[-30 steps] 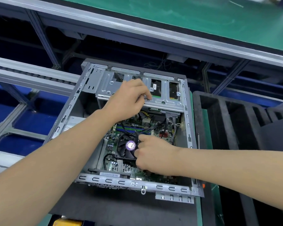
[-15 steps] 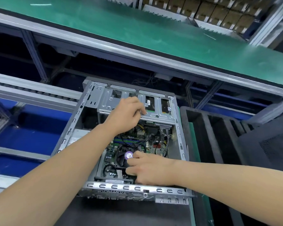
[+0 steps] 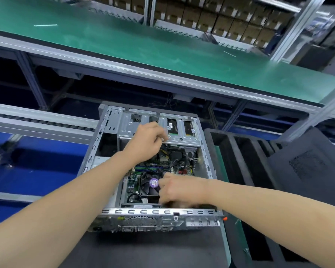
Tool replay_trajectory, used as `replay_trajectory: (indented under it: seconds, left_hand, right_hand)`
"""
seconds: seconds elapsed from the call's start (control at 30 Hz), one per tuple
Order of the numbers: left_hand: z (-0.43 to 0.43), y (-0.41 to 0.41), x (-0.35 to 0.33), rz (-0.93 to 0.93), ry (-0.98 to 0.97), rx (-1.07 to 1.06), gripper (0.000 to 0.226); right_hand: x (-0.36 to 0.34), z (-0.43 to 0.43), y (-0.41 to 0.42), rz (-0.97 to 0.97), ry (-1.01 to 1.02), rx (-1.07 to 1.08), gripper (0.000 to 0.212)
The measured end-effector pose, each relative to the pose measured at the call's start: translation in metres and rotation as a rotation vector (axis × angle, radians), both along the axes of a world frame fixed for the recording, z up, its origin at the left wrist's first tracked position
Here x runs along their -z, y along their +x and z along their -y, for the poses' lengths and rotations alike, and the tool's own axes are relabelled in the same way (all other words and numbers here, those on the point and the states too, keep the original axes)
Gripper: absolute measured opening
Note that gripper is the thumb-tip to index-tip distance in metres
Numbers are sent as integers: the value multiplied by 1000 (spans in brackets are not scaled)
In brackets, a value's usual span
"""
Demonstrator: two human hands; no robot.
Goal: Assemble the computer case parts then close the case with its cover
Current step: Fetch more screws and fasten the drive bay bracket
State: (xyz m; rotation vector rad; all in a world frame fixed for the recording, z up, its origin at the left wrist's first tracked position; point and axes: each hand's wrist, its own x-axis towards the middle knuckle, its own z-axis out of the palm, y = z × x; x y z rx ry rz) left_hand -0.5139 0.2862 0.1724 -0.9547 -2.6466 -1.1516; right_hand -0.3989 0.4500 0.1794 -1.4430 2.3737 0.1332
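Observation:
An open grey computer case (image 3: 159, 212) lies on a black mat, its motherboard (image 3: 131, 185) and a CPU fan (image 3: 153, 182) with a purple sticker exposed. My left hand (image 3: 145, 140) curls its fingers round the near edge of the metal drive cage (image 3: 182, 139) at the far end of the case. Inside the case, just right of the fan, my right hand (image 3: 178, 188) has its fingers bent down towards the board; they are blurred, and what they touch is hidden. A dark grey panel (image 3: 307, 171) with a mesh vent, likely the cover, leans at the right.
A black foam tray (image 3: 230, 151) with deep slots stands right of the case. Beyond the case runs a green conveyor belt (image 3: 124, 41) on an aluminium frame, with stacked cartons behind it. A roller rail (image 3: 37, 120) passes on the left above blue surfaces.
The view has tilted up and pulled back, so the case looks smaller. My left hand stays on the drive cage. My right hand has shifted slightly towards the near rim.

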Motion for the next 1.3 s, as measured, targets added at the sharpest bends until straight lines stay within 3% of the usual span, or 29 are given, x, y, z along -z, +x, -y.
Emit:
replay_trajectory:
  seconds: [0.13,0.23,0.47,0.57,0.77,0.93,1.07,1.3]
  left_hand:
    - [5,17,-6,38,14,-95,30]
    - [9,32,-15,38,12,-180,31]
    - [12,79,-32,178,-51,-354,29]
    - [19,103,-42,200,25,-473,30]
    - [57,151,-64,216,148,-744,27]
    - [121,209,-64,231,437,-1039,28]
    - [182,260,-48,225,472,-1239,27]
    - [300,349,-5,311,444,-1469,28]
  right_hand:
    - [-13,-5,0,70,-105,246,18]
    - [-26,-18,-6,15,-192,386,24]
    - [-53,-46,-26,-88,-210,401,11]
    - [-66,-35,-32,-87,-396,483,14]
    - [-78,53,-31,-32,-753,594,12]
    - [-79,149,10,107,-911,516,9]
    - [-70,226,58,251,-868,401,11]
    - [-32,358,135,339,-686,266,18]
